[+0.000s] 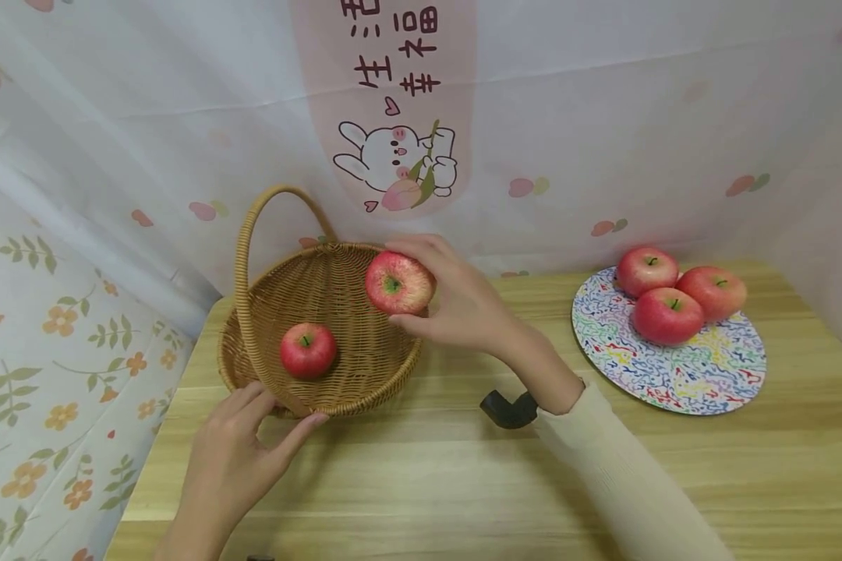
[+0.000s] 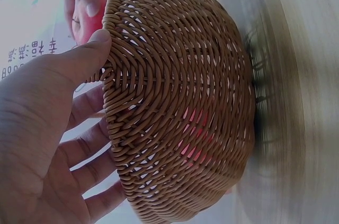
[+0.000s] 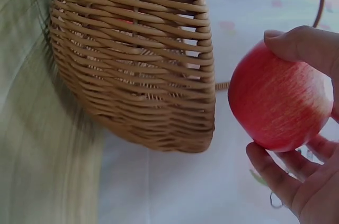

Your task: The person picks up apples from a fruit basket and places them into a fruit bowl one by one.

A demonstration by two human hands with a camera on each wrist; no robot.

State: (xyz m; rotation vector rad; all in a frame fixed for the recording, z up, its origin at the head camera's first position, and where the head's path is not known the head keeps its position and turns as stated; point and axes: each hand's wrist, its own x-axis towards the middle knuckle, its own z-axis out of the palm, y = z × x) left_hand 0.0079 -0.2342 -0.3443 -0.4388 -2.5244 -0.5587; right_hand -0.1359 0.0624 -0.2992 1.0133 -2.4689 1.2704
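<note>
A wicker basket [image 1: 368,354] with a tall hoop handle stands on the table, and one red apple [image 1: 308,351] lies inside it. My left hand [image 1: 235,448] grips the near rim by the handle's base; in the left wrist view the thumb lies on the outside and the fingers reach behind the rim. Above the basket's right edge, my right hand [image 1: 456,300] holds another red apple [image 1: 398,282] between thumb and fingers. The right wrist view shows this apple [image 3: 280,99] apart from the basket wall [image 3: 137,75].
On the right a round, colourfully speckled plate [image 1: 681,382] bears three red apples [image 1: 668,316]. A dark curved object [image 1: 511,409] lies on the wooden table [image 1: 421,483] beneath my right forearm. Behind hangs a printed white curtain [image 1: 554,117].
</note>
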